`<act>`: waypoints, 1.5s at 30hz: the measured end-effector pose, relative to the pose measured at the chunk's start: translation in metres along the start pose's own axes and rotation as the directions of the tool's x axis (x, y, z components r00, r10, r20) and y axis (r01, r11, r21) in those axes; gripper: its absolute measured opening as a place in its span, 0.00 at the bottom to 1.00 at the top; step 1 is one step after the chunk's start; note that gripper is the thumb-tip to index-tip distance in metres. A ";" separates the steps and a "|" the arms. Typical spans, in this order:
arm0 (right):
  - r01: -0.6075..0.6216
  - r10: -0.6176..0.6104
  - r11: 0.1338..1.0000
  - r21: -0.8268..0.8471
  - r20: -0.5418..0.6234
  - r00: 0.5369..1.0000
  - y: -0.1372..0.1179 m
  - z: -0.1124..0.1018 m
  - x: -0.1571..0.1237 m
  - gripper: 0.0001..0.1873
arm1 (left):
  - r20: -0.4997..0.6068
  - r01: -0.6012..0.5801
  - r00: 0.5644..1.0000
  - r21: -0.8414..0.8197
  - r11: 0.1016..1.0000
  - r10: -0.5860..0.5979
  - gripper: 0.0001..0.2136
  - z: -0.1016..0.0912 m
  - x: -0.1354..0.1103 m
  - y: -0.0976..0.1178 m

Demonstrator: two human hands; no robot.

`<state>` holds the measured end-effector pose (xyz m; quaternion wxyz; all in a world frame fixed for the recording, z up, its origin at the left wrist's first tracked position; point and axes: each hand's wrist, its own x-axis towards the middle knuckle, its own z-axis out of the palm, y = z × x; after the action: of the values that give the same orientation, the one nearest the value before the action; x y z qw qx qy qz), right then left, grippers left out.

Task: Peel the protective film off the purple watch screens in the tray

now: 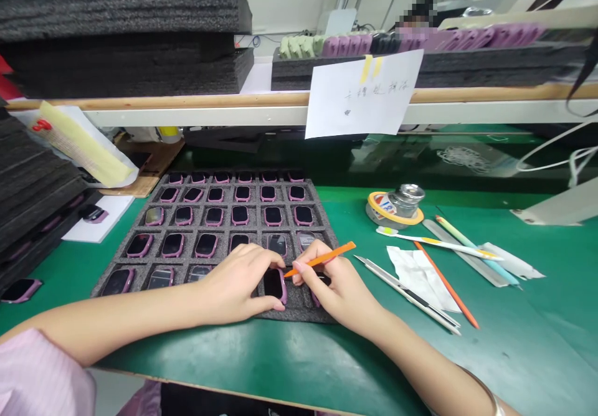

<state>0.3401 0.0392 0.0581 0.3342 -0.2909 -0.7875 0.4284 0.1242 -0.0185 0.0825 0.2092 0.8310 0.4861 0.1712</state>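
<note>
A dark foam tray lies on the green table and holds several pink smartwatch bodies with black screens in its pockets. My left hand pinches one pink watch body at the tray's near edge, with the thumb below it and the fingers above. My right hand grips a thin orange stick like a pen. The stick's tip touches the right edge of that watch.
To the right lie a tape roll with a small metal-capped jar, a white wipe, a metal blade tool, an orange stick and pens. Foam stacks fill the shelf. A paper note hangs from it.
</note>
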 end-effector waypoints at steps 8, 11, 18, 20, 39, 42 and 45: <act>-0.041 0.166 0.955 0.293 -0.416 0.894 0.005 -0.038 0.016 0.22 | 0.130 -0.145 0.981 0.027 0.989 0.141 0.12 -0.027 0.065 0.002; -0.052 0.189 0.952 0.303 -0.445 0.875 0.018 -0.043 0.024 0.25 | 0.044 -0.229 0.973 0.132 0.964 0.225 0.15 0.001 0.090 -0.005; -0.056 0.186 0.956 0.289 -0.446 0.875 0.033 -0.040 0.028 0.24 | -0.091 -0.221 0.967 0.165 0.961 0.238 0.15 0.023 0.098 -0.014; -0.054 0.185 0.956 0.289 -0.450 0.874 0.034 -0.039 0.028 0.25 | -0.120 -0.202 0.968 0.145 0.969 0.220 0.15 0.021 0.090 -0.016; -0.083 0.195 0.952 0.294 -0.377 0.905 0.055 -0.021 0.028 0.25 | -0.175 -0.053 0.984 -0.075 0.996 0.040 0.22 0.028 0.084 -0.021; -0.098 0.199 0.956 0.275 -0.367 0.909 0.055 -0.021 0.028 0.25 | -0.169 -0.047 0.985 -0.079 0.996 0.033 0.21 0.028 0.084 -0.020; -0.111 0.203 0.959 0.260 -0.357 0.912 0.055 -0.022 0.027 0.25 | -0.166 -0.037 0.986 -0.077 0.996 0.024 0.20 0.028 0.084 -0.019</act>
<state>0.3500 0.0955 0.0273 0.4767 -0.3896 -0.6255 0.4793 0.1633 0.0588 0.0560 0.1986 0.8123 0.4818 0.2620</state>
